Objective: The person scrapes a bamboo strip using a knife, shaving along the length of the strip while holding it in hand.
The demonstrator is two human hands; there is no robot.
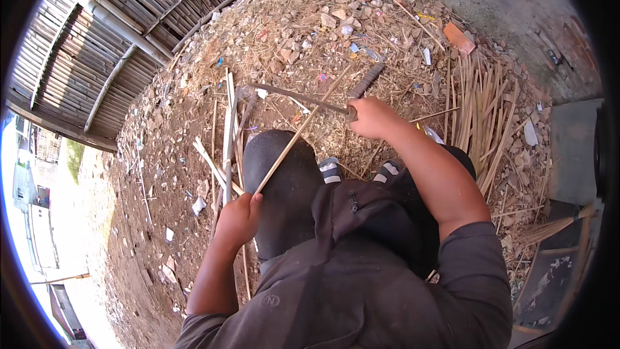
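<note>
My left hand [239,220], beside my left knee, is closed around the lower end of a thin bamboo strip [289,147]. The strip slants up and to the right, past the knee. In front of my knees, my right hand [374,118] grips a knife by its handle end. The knife's long, narrow, dark blade [284,94] points left and crosses the strip near its upper part; whether the edge bites into it I cannot tell. Several pale split bamboo pieces [229,116] lean beside my left knee, partly behind my left hand.
A heap of long bamboo strips [478,106] lies to the right, near an orange brick [458,39]. Just beyond my right hand is a dark ribbed rod [367,81]. Rubble and litter cover the ground [303,32]. A bamboo-slat wall [103,32] stands at the far left.
</note>
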